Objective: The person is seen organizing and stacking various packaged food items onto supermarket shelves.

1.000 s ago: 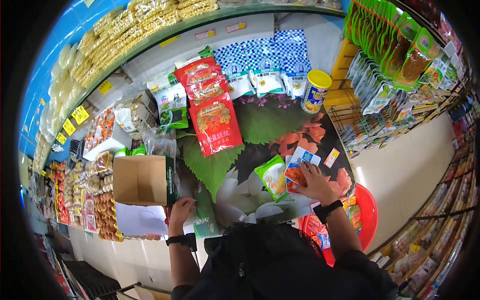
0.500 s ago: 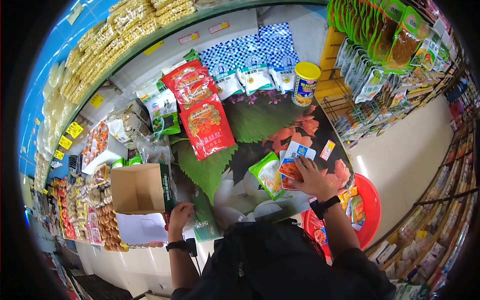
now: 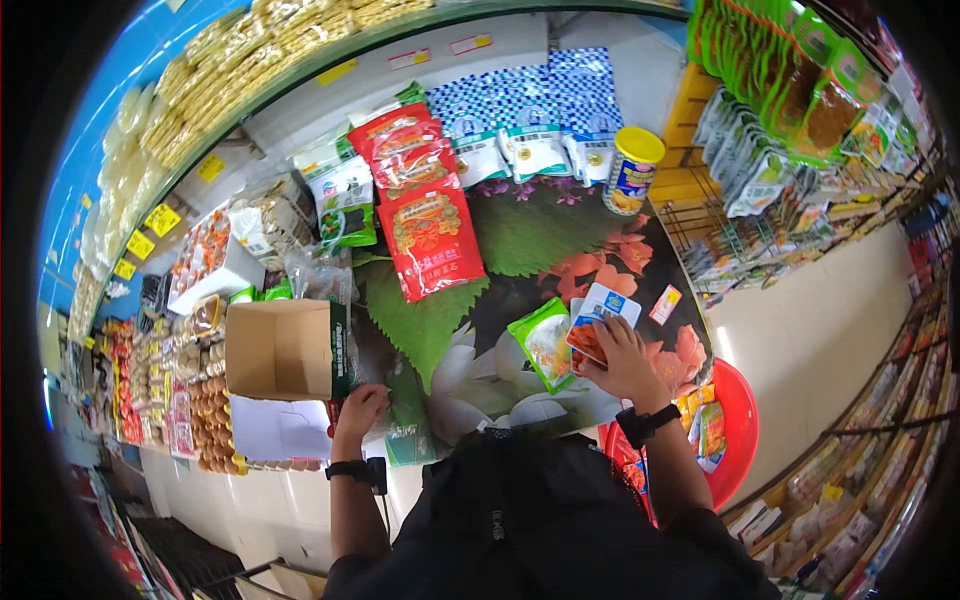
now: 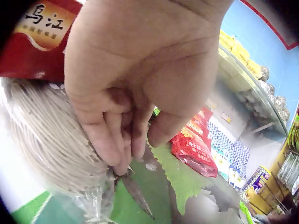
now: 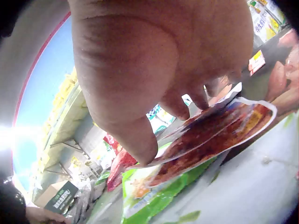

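Observation:
My right hand [image 3: 625, 362] lies over a small stack of white-and-blue pouches [image 3: 612, 302] with red-orange contents at the table's right side. In the right wrist view the thumb meets one edge of the top pouch [image 5: 201, 140], and the fingers bend over its far side. Under its left edge is a green-and-white packet [image 3: 540, 345]. At the table's front left, my left hand [image 3: 362, 410] rests with loosely curled fingers and holds nothing. Beside it in the left wrist view is a clear bag of thin dried noodles [image 4: 51, 135].
Red packets [image 3: 430, 240] overlap mid-table, with blue-checked bags [image 3: 535, 125] behind and a yellow-lidded can [image 3: 633, 172] at the right. An open cardboard box [image 3: 280, 350] stands left. A red basin [image 3: 738, 430] with packets sits below the right edge.
The head view swung and came back. My right hand stays on the pouches, its fingers slightly shifted, and my left hand stays near the box.

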A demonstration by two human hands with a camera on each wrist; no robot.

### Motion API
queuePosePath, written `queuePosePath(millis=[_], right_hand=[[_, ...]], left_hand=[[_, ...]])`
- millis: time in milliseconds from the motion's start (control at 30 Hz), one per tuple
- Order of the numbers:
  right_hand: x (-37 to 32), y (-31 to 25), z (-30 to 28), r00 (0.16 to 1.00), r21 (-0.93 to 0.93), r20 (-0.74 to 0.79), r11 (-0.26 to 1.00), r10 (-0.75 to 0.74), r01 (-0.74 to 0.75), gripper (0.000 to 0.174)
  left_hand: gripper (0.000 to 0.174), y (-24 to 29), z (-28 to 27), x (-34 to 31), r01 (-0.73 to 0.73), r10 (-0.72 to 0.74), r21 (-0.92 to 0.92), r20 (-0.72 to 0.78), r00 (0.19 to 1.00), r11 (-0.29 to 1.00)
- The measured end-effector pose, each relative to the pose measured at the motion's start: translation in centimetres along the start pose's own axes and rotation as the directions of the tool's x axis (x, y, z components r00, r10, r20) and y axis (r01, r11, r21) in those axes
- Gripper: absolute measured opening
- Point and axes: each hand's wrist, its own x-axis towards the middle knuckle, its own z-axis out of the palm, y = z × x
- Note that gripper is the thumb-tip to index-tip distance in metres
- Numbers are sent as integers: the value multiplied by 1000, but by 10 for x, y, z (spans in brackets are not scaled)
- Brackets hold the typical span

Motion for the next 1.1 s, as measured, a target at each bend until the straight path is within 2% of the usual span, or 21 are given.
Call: queuePosePath(millis=[100, 133, 233, 300, 367, 467, 533, 600, 667, 733, 767, 833, 867, 967, 1067, 1100], right_hand=[[13, -22, -4, 997, 45, 30, 997, -68, 67, 77], [19, -28, -4, 994, 97, 52, 991, -97, 91, 78], [40, -41, 2, 989, 106, 75, 987, -127, 118, 85], [51, -46, 2, 987, 41, 65, 988, -148, 146, 86], [60, -48, 4, 992, 50, 105, 997, -70, 65, 85], [74, -39, 21, 982, -111, 187, 994, 24, -3, 84], [78, -43, 20, 981, -153, 191, 988, 12, 18, 84], [82, -49, 20, 989, -153, 141, 986, -50, 72, 82], [87, -56, 20, 980, -176, 198, 983, -16, 51, 79], [93, -61, 22, 972, -202, 236, 978, 6, 43, 79], [96, -62, 26, 964, -187, 267, 981, -2, 54, 79], [102, -69, 34, 946, -154, 323, 985, -24, 77, 77], [101, -75, 38, 954, -158, 296, 982, -51, 102, 69], [107, -95, 49, 915, 70, 400, 997, -43, 16, 58], [110, -114, 76, 897, 263, 414, 964, -157, 47, 50], [108, -121, 72, 888, 427, 403, 904, -223, 33, 50]], left_hand=[[25, 9, 6, -9, -36, 38, 66, -27, 999, 997], [28, 10, 5, -9, 3, -3, 89, 5, 1000, 996], [32, 11, 12, -14, -127, 133, 190, -15, 991, 974], [34, 3, 18, -10, -144, 161, 242, -50, 986, 960], [35, -2, 18, -9, -145, 172, 310, -61, 983, 939], [37, 10, 21, -15, -129, 165, 398, -57, 985, 908], [37, 16, 23, -23, -111, 146, 418, -51, 988, 902], [39, 27, 27, -29, -146, 163, 414, -6, 987, 899], [41, 43, 34, -34, -131, 120, 423, 53, 991, 897], [39, 44, 44, -26, -228, 179, 387, 159, 971, 894], [39, 45, 49, -21, -276, 209, 366, 213, 955, 889], [41, 50, 62, -10, -274, 181, 337, 282, 942, 901], [42, 53, 69, -5, -271, 167, 323, 314, 935, 907], [51, 69, 83, 7, -288, 163, 306, 375, 912, 908], [65, 108, 93, -1, -112, 1, 404, 265, 964, 908], [68, 103, 93, 5, -179, 92, 460, 205, 974, 870]])
